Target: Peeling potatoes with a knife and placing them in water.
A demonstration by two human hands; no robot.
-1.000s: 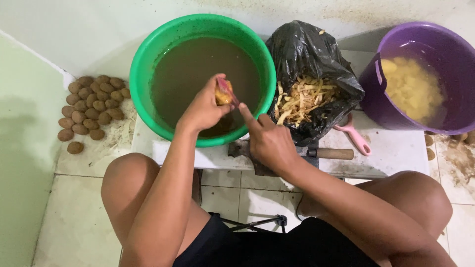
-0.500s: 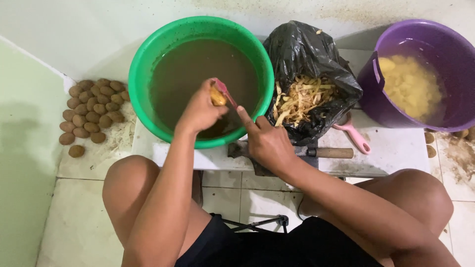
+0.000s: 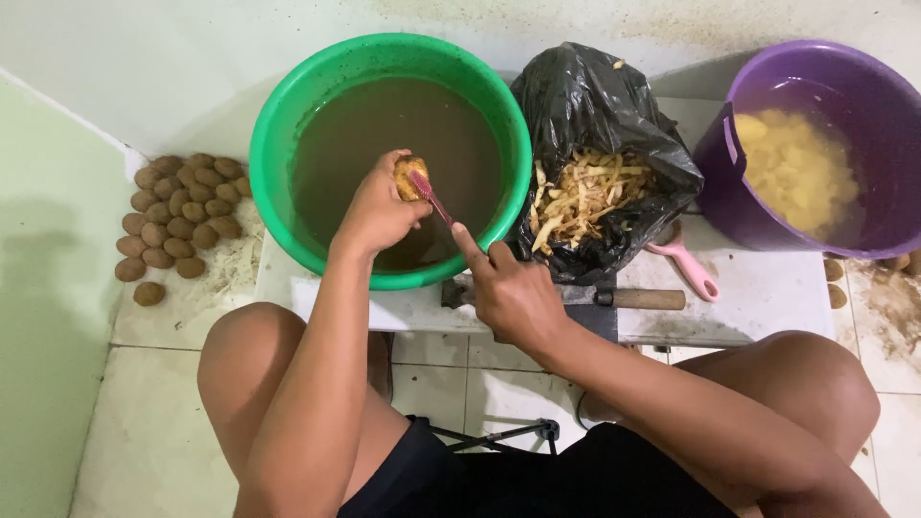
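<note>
My left hand [image 3: 377, 211] grips a small potato [image 3: 410, 176] over the green basin [image 3: 288, 125] of muddy brown water. My right hand [image 3: 511, 293] holds a red-handled peeler [image 3: 432, 197], index finger stretched along it, with the blade end against the potato. Both hands hover above the basin's near side. Most of the potato is hidden by my fingers.
A black bag [image 3: 595, 105] of potato peels sits right of the basin. A purple bucket [image 3: 715, 153] holds peeled potatoes in water. Several unpeeled potatoes [image 3: 177, 216] lie piled on the floor at left. A wooden-handled knife [image 3: 633, 298] and a pink peeler [image 3: 686, 271] lie on the white board.
Both hands have shifted slightly left and farther over the basin with the potato. The peeler has slid along the potato.
</note>
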